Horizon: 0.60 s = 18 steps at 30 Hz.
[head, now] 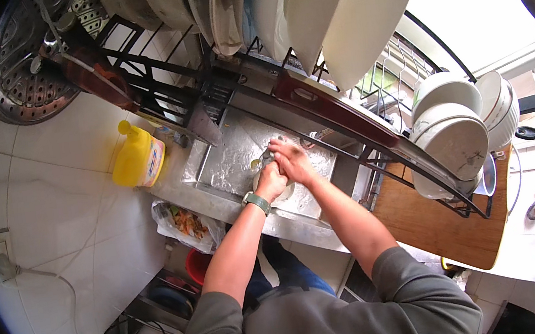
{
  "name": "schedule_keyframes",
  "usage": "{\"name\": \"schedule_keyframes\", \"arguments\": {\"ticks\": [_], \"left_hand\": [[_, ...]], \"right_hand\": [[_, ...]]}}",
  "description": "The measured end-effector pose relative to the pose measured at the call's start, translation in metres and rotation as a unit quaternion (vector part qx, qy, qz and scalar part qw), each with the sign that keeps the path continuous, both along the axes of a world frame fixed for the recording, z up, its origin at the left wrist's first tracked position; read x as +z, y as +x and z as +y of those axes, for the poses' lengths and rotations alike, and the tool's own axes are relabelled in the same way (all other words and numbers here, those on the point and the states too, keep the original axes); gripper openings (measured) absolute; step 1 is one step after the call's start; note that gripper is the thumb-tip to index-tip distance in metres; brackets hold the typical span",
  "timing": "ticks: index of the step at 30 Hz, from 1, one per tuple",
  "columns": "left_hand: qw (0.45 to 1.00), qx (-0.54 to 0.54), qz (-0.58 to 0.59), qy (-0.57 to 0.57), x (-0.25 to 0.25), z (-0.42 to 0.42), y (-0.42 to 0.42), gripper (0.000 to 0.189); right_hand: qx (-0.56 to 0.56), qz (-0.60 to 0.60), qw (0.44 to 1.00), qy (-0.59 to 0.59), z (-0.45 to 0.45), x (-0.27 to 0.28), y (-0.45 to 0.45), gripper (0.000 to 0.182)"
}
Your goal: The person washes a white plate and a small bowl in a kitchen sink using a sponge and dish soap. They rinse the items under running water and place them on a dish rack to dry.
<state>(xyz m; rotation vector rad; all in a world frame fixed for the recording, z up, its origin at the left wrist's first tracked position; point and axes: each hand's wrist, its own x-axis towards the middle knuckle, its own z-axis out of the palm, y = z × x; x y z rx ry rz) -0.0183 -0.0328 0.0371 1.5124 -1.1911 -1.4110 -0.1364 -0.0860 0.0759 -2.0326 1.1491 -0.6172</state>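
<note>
Both my hands are together over a stainless steel sink [230, 156] that has water in it. My left hand [271, 181], with a green-banded watch on the wrist, is curled below the faucet area. My right hand [293, 159] lies against it with its fingers extended over the left one. Whether a small item is between the palms cannot be told. Beneath the hands a whitish rounded thing [285, 196], perhaps a bowl, shows in part. A small yellow-green piece [255, 164] is beside my left hand.
A black dish rack [250, 111] with plates [369, 16] and bowls [451, 137] hangs over the sink. A yellow bottle [137, 156] stands left, above a plastic bag of food scraps [188, 223]. A wooden board [447, 219] lies right. A red bucket [198, 265] is below.
</note>
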Motion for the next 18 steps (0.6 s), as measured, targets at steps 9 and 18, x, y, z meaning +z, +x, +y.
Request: {"name": "schedule_keyframes", "arguments": {"ticks": [9, 18], "left_hand": [[0.878, 0.043, 0.471, 0.069, 0.011, 0.012, 0.008, 0.028], [0.828, 0.232, 0.508, 0.042, 0.0, -0.007, -0.018, 0.019]], "right_hand": [[-0.274, -0.36, 0.728, 0.515, -0.021, -0.039, -0.031, 0.031], [-0.303, -0.192, 0.927, 0.11, 0.045, -0.045, -0.018, 0.036]]}}
